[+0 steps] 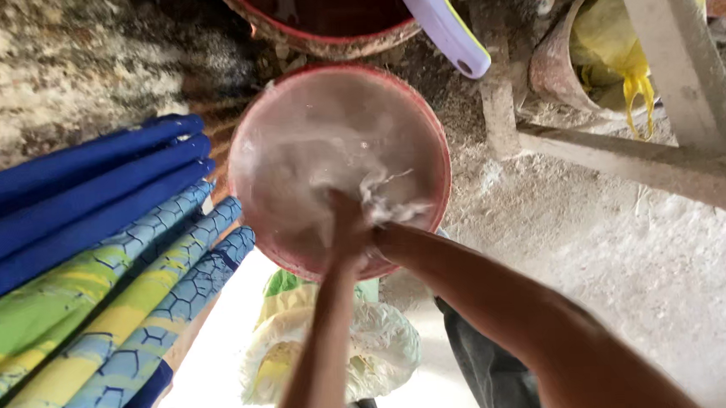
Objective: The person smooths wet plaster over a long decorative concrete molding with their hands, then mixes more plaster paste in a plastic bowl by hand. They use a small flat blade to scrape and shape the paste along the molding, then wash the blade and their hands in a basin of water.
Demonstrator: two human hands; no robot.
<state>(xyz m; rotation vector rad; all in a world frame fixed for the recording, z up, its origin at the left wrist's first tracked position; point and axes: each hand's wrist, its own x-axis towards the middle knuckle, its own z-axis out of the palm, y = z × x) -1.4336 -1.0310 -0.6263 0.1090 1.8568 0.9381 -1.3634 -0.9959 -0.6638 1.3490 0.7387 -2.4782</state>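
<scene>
While both hands (356,229) are being plunged together into the red bucket (434,142) on the dusty floor (630,248), a soft, slippery whitish mix (327,148) is being worked, grip indiscernible.

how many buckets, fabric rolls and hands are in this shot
red buckets: 2, near bucket with cloudy water, far bucket
fabric rolls: 6, 3 plain blue, 3 patterned
hands: 2, left hand, right hand
total: 10
</scene>
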